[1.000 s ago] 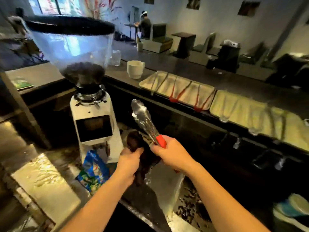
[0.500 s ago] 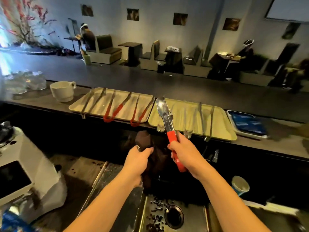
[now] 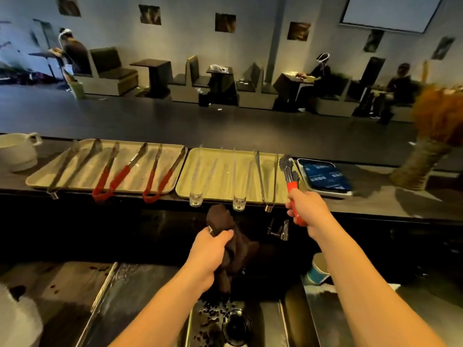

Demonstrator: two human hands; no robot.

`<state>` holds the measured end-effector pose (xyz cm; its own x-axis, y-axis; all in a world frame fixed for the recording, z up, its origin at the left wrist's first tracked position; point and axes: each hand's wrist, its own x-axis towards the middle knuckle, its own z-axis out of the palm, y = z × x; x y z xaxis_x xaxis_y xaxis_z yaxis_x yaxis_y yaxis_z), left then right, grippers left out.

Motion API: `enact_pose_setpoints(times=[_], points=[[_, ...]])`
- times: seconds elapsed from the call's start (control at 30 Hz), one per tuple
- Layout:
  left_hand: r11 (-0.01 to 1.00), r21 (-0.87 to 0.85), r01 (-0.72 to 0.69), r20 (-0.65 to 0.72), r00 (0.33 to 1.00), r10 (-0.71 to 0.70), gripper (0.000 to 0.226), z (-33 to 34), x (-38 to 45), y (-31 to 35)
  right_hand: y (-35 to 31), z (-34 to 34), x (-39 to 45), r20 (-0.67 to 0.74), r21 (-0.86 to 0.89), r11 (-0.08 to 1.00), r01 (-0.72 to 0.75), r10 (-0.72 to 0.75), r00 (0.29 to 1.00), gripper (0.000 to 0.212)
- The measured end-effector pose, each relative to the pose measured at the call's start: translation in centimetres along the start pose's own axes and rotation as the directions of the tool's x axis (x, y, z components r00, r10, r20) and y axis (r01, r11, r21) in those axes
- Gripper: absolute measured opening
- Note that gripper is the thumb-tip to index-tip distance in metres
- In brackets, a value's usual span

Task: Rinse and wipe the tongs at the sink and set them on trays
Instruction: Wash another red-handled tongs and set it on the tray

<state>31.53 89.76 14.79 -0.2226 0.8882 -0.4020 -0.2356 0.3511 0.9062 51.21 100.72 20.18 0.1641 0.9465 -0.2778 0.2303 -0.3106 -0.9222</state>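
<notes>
My right hand (image 3: 307,209) grips the red handle of a pair of steel tongs (image 3: 288,171), whose tips reach over the right edge of the right tray (image 3: 225,171). That tray holds two clear tongs and one thin steel pair. The left tray (image 3: 80,179) carries one steel pair and two red-handled pairs. A dark brown cloth (image 3: 225,236) is bunched in my left hand (image 3: 208,256), above the sink (image 3: 265,329).
A small tray of blue packets (image 3: 325,176) lies right of the trays, with a dried bouquet (image 3: 431,136) beyond. A white cup (image 3: 17,151) stands far left. A faucet (image 3: 280,229) juts below the counter. Coffee beans litter the sink near the drain (image 3: 236,326). A paper cup (image 3: 318,269) sits right.
My right hand has carried the tongs up and to the right, from the middle over the sink to the right tray's edge. The view swung right, away from the coffee grinder.
</notes>
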Motion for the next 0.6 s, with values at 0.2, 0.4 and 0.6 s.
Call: enact_pose_setpoints(times=[0.2,0.4,0.6], points=[[1.0,-0.01,0.007,0.03,1.0,-0.007,0.01,1.4,0.4,0.1,0.1,0.6,1.7,-0.11,-0.388,0.922,-0.014,-0.031,0.993,0.038],[1.0,-0.003,0.015,0.07,0.997,-0.015,0.013,1.9,0.5,-0.2,0.1,1.4,2.7,-0.234,-0.718,0.69,-0.092,-0.115,0.965,0.063],[1.0,0.0,0.019,0.082,0.996,-0.019,0.013,1.3,0.4,-0.5,-0.6,1.6,4.4,-0.236,-0.77,0.634,-0.071,-0.179,0.955,0.063]])
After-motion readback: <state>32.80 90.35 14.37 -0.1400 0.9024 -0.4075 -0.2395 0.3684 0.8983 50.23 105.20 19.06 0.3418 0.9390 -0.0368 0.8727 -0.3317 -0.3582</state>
